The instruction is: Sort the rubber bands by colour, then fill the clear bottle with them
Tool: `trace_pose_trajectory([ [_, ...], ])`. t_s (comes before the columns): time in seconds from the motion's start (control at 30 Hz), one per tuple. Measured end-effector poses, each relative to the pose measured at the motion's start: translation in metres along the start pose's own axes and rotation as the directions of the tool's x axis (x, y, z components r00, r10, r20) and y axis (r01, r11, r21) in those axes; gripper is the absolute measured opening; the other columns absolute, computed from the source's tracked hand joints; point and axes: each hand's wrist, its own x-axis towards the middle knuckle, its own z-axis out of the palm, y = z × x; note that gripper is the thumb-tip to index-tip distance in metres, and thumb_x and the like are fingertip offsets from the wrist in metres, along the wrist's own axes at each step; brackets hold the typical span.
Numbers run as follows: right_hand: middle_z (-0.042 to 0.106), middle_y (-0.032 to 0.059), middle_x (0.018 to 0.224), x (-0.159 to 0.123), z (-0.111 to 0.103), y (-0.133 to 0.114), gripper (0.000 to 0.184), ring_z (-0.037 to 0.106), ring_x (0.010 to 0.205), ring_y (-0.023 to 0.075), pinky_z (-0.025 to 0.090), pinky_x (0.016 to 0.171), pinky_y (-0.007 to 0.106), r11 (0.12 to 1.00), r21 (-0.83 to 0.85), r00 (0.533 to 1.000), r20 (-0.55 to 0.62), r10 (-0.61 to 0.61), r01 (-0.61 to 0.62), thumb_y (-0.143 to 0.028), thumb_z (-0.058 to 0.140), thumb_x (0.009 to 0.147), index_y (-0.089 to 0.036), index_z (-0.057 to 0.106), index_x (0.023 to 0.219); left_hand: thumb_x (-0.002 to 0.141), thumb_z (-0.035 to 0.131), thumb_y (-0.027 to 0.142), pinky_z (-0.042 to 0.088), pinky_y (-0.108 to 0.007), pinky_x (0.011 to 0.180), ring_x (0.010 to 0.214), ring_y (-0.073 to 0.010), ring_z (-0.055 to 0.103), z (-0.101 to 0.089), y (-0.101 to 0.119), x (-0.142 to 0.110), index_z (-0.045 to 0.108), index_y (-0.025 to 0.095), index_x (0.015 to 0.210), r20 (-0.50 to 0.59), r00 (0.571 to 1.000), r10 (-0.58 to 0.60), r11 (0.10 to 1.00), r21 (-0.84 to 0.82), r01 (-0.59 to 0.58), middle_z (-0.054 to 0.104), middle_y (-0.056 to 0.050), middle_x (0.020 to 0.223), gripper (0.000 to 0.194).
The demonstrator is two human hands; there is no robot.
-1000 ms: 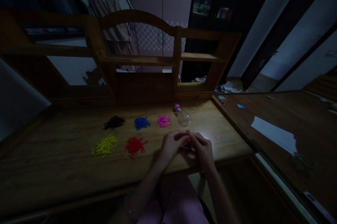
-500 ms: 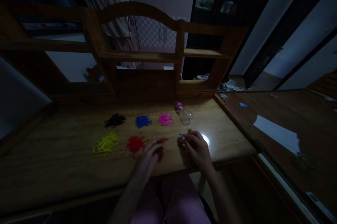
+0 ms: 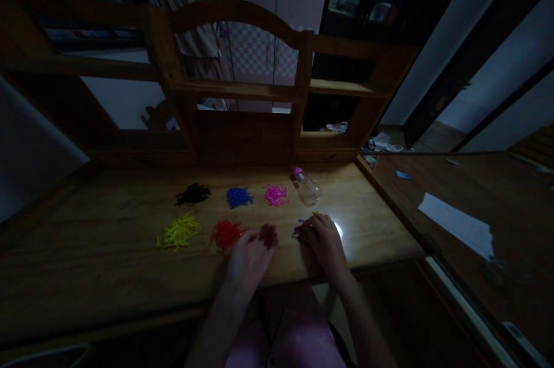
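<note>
My left hand [image 3: 253, 252] lies on the wooden desk [image 3: 108, 252] just right of the red pile [image 3: 225, 233]. Its fingertips are together, with what looks like a small red piece between them. My right hand [image 3: 325, 239] rests further right, fingers curled on a small bunch of mixed coloured pieces [image 3: 298, 232]. More heaps of short strips are spread out to the left: yellow [image 3: 179, 231], black [image 3: 193, 194], blue [image 3: 239, 196] and pink [image 3: 276, 195].
A clear little bottle with a pink cap [image 3: 307, 186] lies on its side behind my right hand. A wooden shelf unit [image 3: 242, 91] closes off the desk's back. To the right lies a lower dark surface with a white sheet [image 3: 456, 224]. The room is very dim.
My left hand has left the right hand and the mixed bunch and moved left, close to the red pile. My right hand has stayed on the bunch.
</note>
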Motion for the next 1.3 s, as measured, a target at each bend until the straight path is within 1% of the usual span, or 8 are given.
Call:
trace_pose_trajectory([
  [0.17,0.062,0.0055,0.088,0.0,-0.01,-0.01,0.009,0.055,0.085,0.0214,0.044,0.075,0.033,0.993,0.102,0.996,-0.049,0.069,-0.064,-0.021,0.052,0.091,-0.022,0.06,0.09,0.085,0.04,0.018,0.054,-0.033,0.091,0.105,-0.0224,0.065,0.026,-0.022,-0.006,0.069,0.006,0.093,0.026,1.0,0.017,0.994,0.108,-0.019,0.067,-0.019,0.107,0.032],
  [0.23,0.062,0.0059,0.09,-0.002,-0.015,-0.021,0.009,0.056,0.086,0.0213,0.045,0.076,0.033,0.989,0.14,0.997,-0.053,0.049,-0.041,-0.021,0.052,0.091,-0.022,0.061,0.091,0.084,0.038,0.02,0.057,-0.033,0.081,0.103,-0.0217,0.066,0.036,-0.028,-0.01,0.07,0.011,0.094,-0.17,0.983,0.068,0.934,0.357,-0.003,0.07,-0.017,0.102,0.035],
  [0.33,0.063,0.0061,0.096,-0.005,-0.021,-0.042,0.01,0.056,0.094,0.0221,0.045,0.084,0.036,0.985,0.166,0.998,-0.04,-0.042,0.048,-0.021,0.056,0.089,-0.024,0.065,0.091,0.082,0.033,0.019,0.058,-0.037,0.06,0.097,-0.0247,0.069,0.045,-0.034,-0.014,0.07,0.015,0.09,-0.488,0.855,0.176,0.793,0.585,0.17,0.071,-0.013,0.085,0.038],
  [0.4,0.062,0.0064,0.102,-0.008,-0.025,-0.052,0.012,0.055,0.1,0.0228,0.045,0.088,0.037,0.982,0.175,0.997,-0.049,-0.063,0.071,-0.022,0.057,0.089,-0.026,0.067,0.094,0.082,0.033,0.018,0.059,-0.037,0.06,0.098,-0.0251,0.069,0.045,-0.035,-0.014,0.07,0.015,0.09,-0.522,0.834,0.18,0.78,0.592,0.202,0.071,-0.013,0.085,0.038],
  [0.47,0.061,0.0074,0.107,-0.009,-0.031,-0.052,0.016,0.055,0.104,0.0234,0.045,0.089,0.037,0.983,0.18,0.997,-0.081,-0.021,0.035,-0.023,0.055,0.09,-0.027,0.067,0.1,0.083,0.037,0.017,0.059,-0.035,0.072,0.102,-0.0227,0.068,0.043,-0.034,-0.013,0.071,0.016,0.094,-0.452,0.88,0.149,0.811,0.565,0.153,0.072,-0.014,0.094,0.036],
  [0.63,0.061,0.0085,0.104,-0.018,-0.048,-0.016,0.017,0.057,0.099,0.0241,0.046,0.085,0.038,0.986,0.127,0.971,-0.196,0.135,-0.111,-0.029,0.053,0.092,-0.025,0.067,0.1,0.088,0.036,0.015,0.05,-0.037,0.099,0.12,-0.0208,0.057,0.034,-0.028,-0.008,0.062,0.015,0.12,-0.056,0.998,0.024,0.966,0.258,-0.009,0.065,-0.014,0.121,0.042],
  [0.83,0.06,0.0086,0.095,-0.037,-0.045,0.025,0.014,0.057,0.092,0.0251,0.047,0.078,0.038,0.983,0.021,0.979,-0.085,0.185,-0.184,-0.034,0.06,0.086,-0.023,0.066,0.092,0.093,0.034,0.019,0.049,-0.033,0.101,0.125,-0.0187,0.052,0.025,-0.028,-0.005,0.057,0.014,0.127,0.155,0.988,-0.025,1.0,0.022,0.022,0.062,-0.014,0.125,0.041],
  [1.3,0.058,0.0068,0.092,-0.033,-0.031,0.019,0.012,0.056,0.087,0.0216,0.045,0.077,0.034,0.975,0.03,0.974,-0.049,0.221,-0.22,-0.027,0.049,0.092,-0.021,0.058,0.089,0.098,0.03,0.019,0.046,-0.037,0.104,0.12,-0.0237,0.057,0.005,-0.035,0.007,0.059,0.004,0.123,0.253,0.967,-0.01,0.994,-0.098,0.036,0.064,-0.019,0.121,0.041],
])
